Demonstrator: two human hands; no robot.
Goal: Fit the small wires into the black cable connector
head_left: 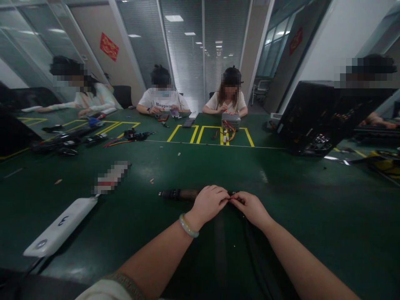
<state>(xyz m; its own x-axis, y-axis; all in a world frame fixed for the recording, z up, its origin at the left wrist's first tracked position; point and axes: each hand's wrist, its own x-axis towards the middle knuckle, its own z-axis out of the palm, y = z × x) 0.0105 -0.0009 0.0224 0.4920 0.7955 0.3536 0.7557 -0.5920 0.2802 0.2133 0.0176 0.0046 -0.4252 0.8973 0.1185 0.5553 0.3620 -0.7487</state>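
Note:
A dark, straight-bodied electric screwdriver (184, 195) lies across the green table, its metal tip pointing left. Over its rear part rests my left hand (208, 203), fingers curled round the body and a bangle on the wrist. Close beside it, my right hand (250, 207) is closed in a pinch at the tool's back end, where the fingertips of both hands nearly meet. What lies between the right fingertips is too small and hidden to make out. A dark cord (254, 250) runs from there down the table toward me, under my right forearm.
A white power strip (64, 227) lies at left, with a blurred pale thing (112, 177) beyond it. Black cables (134, 135) lie further back. At right stands a black computer case (306, 116). Several people sit around the table; one works near a grey power supply (230, 121).

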